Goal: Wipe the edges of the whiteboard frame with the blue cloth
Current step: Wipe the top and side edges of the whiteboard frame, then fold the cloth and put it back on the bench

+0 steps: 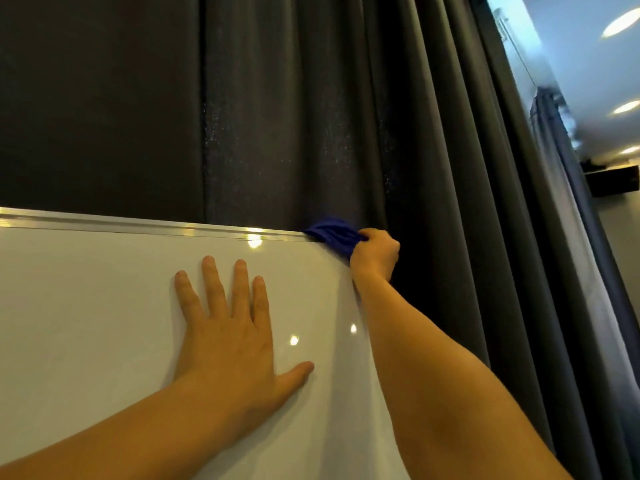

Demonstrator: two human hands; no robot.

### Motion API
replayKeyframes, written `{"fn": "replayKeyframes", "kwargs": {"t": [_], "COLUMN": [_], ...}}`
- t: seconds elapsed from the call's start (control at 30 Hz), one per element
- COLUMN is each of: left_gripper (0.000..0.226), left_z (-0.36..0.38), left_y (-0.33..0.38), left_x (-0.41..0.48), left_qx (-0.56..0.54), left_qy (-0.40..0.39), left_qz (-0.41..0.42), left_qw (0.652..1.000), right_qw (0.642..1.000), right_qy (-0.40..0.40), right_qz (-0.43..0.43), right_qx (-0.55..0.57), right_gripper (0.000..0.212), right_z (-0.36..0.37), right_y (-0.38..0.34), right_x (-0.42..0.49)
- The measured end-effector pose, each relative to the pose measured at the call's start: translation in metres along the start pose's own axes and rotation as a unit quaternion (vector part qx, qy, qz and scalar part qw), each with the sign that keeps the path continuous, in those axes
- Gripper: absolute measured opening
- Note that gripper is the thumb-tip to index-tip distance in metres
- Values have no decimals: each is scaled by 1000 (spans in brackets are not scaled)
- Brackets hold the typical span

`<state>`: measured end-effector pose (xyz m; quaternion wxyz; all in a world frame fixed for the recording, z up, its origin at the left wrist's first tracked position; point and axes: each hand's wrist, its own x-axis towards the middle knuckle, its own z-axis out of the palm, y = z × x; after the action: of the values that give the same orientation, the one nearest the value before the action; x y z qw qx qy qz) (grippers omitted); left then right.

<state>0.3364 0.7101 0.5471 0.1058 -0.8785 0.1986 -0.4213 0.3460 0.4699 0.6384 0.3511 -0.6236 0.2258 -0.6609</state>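
Note:
A white whiteboard (86,306) fills the lower left, with a silver metal frame (138,224) along its top edge. My right hand (375,252) is shut on the blue cloth (332,233), which is bunched over the board's top right corner and hides the frame there. My left hand (228,327) lies flat on the board surface below the top edge, fingers spread, holding nothing. My right forearm runs along the board's right edge and covers most of it.
Dark grey pleated curtains (433,133) hang right behind and to the right of the board. A lighter curtain (568,188) and a ceiling with round lights (620,22) show at the far right.

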Motion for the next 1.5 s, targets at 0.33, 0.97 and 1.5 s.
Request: {"fn": "replayKeyframes", "kwargs": {"t": [0.33, 0.97, 1.5], "left_gripper": [120, 19, 26], "left_z": [13, -101, -125], "left_y": [-17, -67, -81], "left_x": [8, -46, -158], "left_qx": [-41, -688, -520], "left_qy": [50, -303, -415], "left_qz": [-13, 170, 300], "left_qw": [998, 637, 684], "right_qw": [854, 907, 889], "right_qy": [-301, -411, -414], "right_qz": [-205, 58, 30], "right_qx": [-371, 70, -196], "right_gripper": [27, 27, 23], "right_z": [-59, -221, -404], "right_y": [42, -153, -83], "right_x": [-14, -135, -229]}}
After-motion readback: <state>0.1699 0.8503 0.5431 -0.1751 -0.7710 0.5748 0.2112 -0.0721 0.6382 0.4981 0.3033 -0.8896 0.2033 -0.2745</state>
